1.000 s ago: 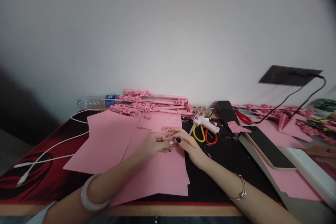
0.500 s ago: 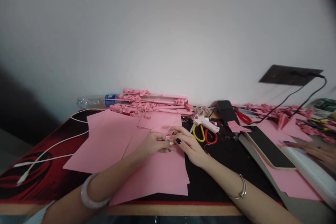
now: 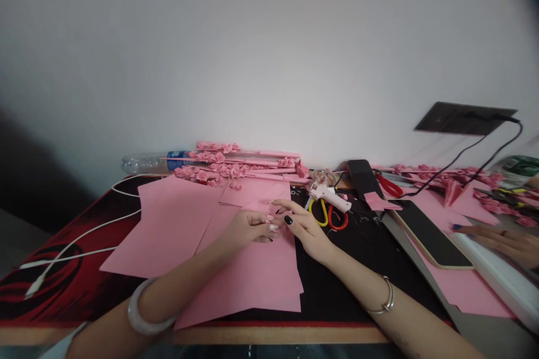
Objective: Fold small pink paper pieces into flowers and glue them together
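Observation:
My left hand [image 3: 251, 226] is closed in a pinch on a small folded pink paper piece [image 3: 269, 218], only a bit of which shows between the fingertips. My right hand [image 3: 304, 229] meets it from the other side, its curled fingers at the same piece and its dark-nailed thumb on top. Both hands are just above pink paper sheets [image 3: 261, 275]. Right of my right hand lie a glue gun [image 3: 330, 196] and scissors [image 3: 319, 214] with yellow and red handles.
Rolled pink paper stems with paper flowers [image 3: 236, 169] lie along the wall beside a plastic bottle [image 3: 155, 162]. White cables [image 3: 80, 252] cross the left side. At right are a phone [image 3: 429, 233], a white box-like object [image 3: 497, 275] and another person's hand [image 3: 501, 241].
My right thumb has shifted slightly up and away from my left fingertips. The small paper piece stays between my hands. The other person's hand at the right has moved slightly.

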Demonstrator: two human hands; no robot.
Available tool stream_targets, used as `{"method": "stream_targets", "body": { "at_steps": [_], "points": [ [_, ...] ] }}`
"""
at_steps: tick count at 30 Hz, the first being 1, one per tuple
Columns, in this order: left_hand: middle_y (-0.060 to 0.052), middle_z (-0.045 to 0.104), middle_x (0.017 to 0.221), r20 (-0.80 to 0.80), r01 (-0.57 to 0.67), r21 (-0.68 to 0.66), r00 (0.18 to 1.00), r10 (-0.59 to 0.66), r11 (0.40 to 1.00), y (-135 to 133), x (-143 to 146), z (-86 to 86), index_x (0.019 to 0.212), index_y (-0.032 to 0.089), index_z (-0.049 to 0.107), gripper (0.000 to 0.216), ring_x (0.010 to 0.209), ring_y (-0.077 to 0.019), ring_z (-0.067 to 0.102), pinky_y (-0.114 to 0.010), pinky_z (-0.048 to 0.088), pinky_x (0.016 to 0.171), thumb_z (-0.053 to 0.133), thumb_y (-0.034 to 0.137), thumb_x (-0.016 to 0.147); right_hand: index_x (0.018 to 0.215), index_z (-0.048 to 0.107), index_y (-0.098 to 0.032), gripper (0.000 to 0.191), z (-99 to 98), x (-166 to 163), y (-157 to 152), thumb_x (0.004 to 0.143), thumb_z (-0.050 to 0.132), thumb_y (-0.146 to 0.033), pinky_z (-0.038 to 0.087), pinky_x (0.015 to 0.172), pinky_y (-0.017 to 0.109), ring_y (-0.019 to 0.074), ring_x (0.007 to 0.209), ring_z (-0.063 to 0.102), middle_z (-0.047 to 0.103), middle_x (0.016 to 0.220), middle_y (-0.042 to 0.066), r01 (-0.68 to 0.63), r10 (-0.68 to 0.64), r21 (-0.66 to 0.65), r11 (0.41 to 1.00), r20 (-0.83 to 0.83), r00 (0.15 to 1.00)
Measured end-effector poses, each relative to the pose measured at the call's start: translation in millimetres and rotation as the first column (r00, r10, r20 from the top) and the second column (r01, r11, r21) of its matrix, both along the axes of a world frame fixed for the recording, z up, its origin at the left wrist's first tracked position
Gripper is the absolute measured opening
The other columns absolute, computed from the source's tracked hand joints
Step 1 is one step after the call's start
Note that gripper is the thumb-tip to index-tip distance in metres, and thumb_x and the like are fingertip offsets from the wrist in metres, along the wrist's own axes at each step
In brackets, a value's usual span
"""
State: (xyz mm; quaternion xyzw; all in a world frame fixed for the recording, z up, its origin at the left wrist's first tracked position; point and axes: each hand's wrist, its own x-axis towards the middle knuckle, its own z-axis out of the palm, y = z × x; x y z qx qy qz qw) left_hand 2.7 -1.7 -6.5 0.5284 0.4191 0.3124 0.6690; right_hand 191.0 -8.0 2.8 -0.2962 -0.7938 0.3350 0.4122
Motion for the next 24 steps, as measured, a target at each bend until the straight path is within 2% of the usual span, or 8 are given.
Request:
{"method": "stream_targets", "body": {
  "at_steps": [5, 7, 9, 12, 14, 18, 21, 24],
  "points": [
    [-0.010, 0.072, 0.086, -0.014, 0.006, -0.007, 1.000, -0.006, 1.000, 0.5, -0.8, -1.0, 0.089, 0.014, 0.068, 0.032, 0.088, -0.0220, 0.066, -0.031, 0.050, 0.078, 0.068, 0.039, 0.070, 0.093, 0.069, -0.019, 0.045, -1.7, 0.2, 1.3, 0.093, 0.032, -0.044, 0.041, 0.089, 0.037, 0.0195, 0.096, 0.053, 0.052, 0.120, 0.009, -0.005, 0.004, -0.051, 0.999, -0.024, 1.000],
    [-0.010, 0.072, 0.086, -0.015, 0.003, -0.006, 1.000, -0.003, 1.000, 0.6, -0.8, -0.9, 0.088, 0.014, 0.068, 0.032, 0.089, -0.0225, 0.066, -0.032, 0.050, 0.079, 0.068, 0.040, 0.070, 0.092, 0.067, -0.018, 0.042, -1.9, 0.3, 1.4, 0.093, 0.033, -0.042, 0.042, 0.087, 0.036, 0.0201, 0.096, 0.053, 0.053, 0.114, 0.010, 0.037, -0.038, -0.040, 0.999, -0.025, 0.999],
    [-0.009, 0.072, 0.084, -0.017, 0.000, -0.008, 1.000, 0.000, 1.000, 0.2, 0.0, 0.0, 0.087, 0.014, 0.068, 0.032, 0.088, -0.0223, 0.067, -0.032, 0.050, 0.079, 0.069, 0.040, 0.069, 0.092, 0.063, -0.017, 0.035, -2.0, 0.5, 1.7, 0.093, 0.035, -0.038, 0.043, 0.079, 0.032, 0.0192, 0.091, 0.053, 0.056, 0.103, 0.010, 0.122, -0.123, -0.014, 0.992, -0.017, 0.992],
    [-0.008, 0.073, 0.081, -0.044, 0.025, 0.000, 0.999, -0.025, 1.000, -1.5, 2.4, 1.6, 0.083, 0.013, 0.068, 0.029, 0.084, -0.0213, 0.067, -0.032, 0.051, 0.076, 0.069, 0.038, 0.068, 0.086, 0.054, -0.017, 0.021, -2.4, 0.8, 2.4, 0.092, 0.039, -0.030, 0.040, 0.062, 0.024, 0.0141, 0.069, 0.049, 0.053, 0.079, 0.004, 0.215, -0.217, 0.039, 0.976, 0.072, 0.973],
    [-0.007, 0.072, 0.079, -0.069, 0.049, 0.014, 0.996, -0.048, 0.999, -3.1, 4.1, 1.5, 0.079, 0.012, 0.068, 0.026, 0.080, -0.0203, 0.067, -0.031, 0.052, 0.073, 0.068, 0.037, 0.070, 0.080, 0.049, -0.017, 0.014, -2.8, 0.7, 2.5, 0.090, 0.042, -0.025, 0.036, 0.056, 0.022, 0.0114, 0.059, 0.044, 0.048, 0.069, -0.001, 0.183, -0.194, 0.072, 0.980, 0.193, 0.962],
    [-0.005, 0.071, 0.073, -0.102, 0.102, 0.033, 0.990, -0.098, 0.994, -6.0, 5.2, -1.9, 0.071, 0.012, 0.067, 0.016, 0.072, -0.0192, 0.067, -0.029, 0.052, 0.067, 0.066, 0.028, 0.069, 0.069, 0.044, -0.018, 0.018, -3.3, -0.2, 1.9, 0.088, 0.043, -0.017, 0.031, 0.053, 0.020, 0.0095, 0.054, 0.040, 0.043, 0.061, -0.004, -0.013, -0.023, 0.085, 0.996, 0.414, 0.910],
    [-0.005, 0.072, 0.072, -0.080, 0.149, 0.025, 0.986, -0.147, 0.988, -7.1, 4.0, -3.9, 0.073, 0.013, 0.068, 0.012, 0.073, -0.0192, 0.067, -0.028, 0.052, 0.066, 0.065, 0.024, 0.069, 0.065, 0.044, -0.018, 0.023, -3.1, -1.1, 2.1, 0.088, 0.041, -0.015, 0.031, 0.053, 0.020, 0.0095, 0.054, 0.041, 0.042, 0.059, -0.003, -0.103, 0.035, 0.116, 0.988, 0.485, 0.874],
    [-0.005, 0.072, 0.075, -0.048, 0.181, 0.025, 0.982, -0.180, 0.983, -7.4, 2.5, -4.0, 0.078, 0.013, 0.069, 0.015, 0.075, -0.0193, 0.067, -0.027, 0.052, 0.067, 0.066, 0.024, 0.068, 0.066, 0.044, -0.018, 0.024, -2.8, -2.3, 1.7, 0.088, 0.040, -0.014, 0.030, 0.052, 0.020, 0.0096, 0.053, 0.041, 0.042, 0.058, -0.003, -0.104, 0.022, 0.140, 0.985, 0.496, 0.868]
  ]
}}
